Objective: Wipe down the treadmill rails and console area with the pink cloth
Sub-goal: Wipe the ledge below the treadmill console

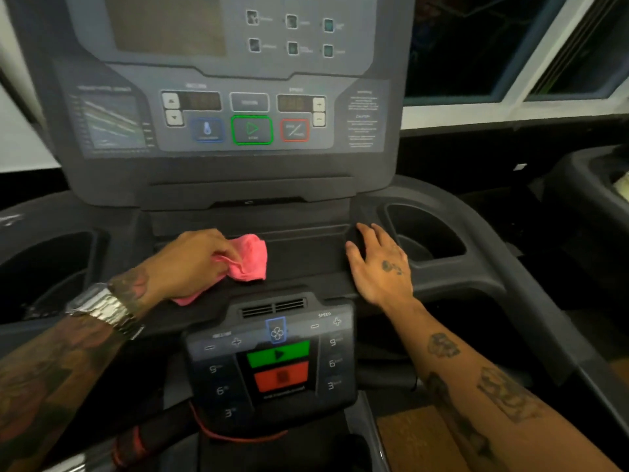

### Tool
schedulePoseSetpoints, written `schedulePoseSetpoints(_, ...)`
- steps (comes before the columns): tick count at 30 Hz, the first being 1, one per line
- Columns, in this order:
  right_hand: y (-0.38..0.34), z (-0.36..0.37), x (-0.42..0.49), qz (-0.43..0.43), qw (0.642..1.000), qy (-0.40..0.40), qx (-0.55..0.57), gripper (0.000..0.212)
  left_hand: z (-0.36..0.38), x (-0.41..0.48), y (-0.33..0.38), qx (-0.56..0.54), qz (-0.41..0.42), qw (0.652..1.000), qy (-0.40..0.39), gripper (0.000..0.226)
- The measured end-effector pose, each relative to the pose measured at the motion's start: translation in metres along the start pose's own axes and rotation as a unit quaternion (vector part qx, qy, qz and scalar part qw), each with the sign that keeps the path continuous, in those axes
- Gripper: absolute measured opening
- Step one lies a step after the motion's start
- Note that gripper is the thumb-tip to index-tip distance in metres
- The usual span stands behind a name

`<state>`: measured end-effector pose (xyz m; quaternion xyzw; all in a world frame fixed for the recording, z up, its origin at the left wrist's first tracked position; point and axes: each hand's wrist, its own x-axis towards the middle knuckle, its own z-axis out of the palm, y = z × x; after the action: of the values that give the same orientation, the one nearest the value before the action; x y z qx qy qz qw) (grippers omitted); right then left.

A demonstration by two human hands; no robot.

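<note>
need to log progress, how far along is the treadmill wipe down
Done: nothing shows as clearly wiped. In hand: the left hand grips the pink cloth on the console tray, right hand resting flat beside it. Left, probably: the display panel, the lower keypad and the right rail, none touched by the cloth now.

pink cloth (250,258): soft, napped fabric | console tray (306,253): matt dark plastic | watch band (102,310): shiny metal links
</note>
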<state>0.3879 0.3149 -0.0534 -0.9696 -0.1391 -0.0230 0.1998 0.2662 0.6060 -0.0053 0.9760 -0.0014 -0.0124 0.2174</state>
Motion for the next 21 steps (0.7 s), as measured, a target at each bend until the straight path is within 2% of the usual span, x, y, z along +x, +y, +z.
schedulePoseSetpoints(7, -0.007, 0.003, -0.001, -0.005, 1.000, 0.013, -0.017, 0.069, -0.012, -0.021, -0.020, 0.029, -0.049, 0.998, -0.002, 0.026)
schedulePoseSetpoints(13, -0.009, 0.001, -0.004, -0.001, 1.000, 0.010, -0.015, 0.067, 0.003, 0.031, 0.040, 0.144, 0.009, 0.989, -0.021, 0.027)
schedulePoseSetpoints(17, -0.011, 0.001, -0.004, 0.005, 1.000, 0.017, -0.014, 0.067, 0.011, 0.066, 0.085, 0.164, 0.050, 0.984, -0.038, 0.031)
schedulePoseSetpoints(21, -0.011, -0.001, -0.002, 0.005, 1.000, 0.017, -0.015, 0.062, 0.030, 0.088, 0.119, 0.157, 0.087, 0.984, -0.016, 0.027)
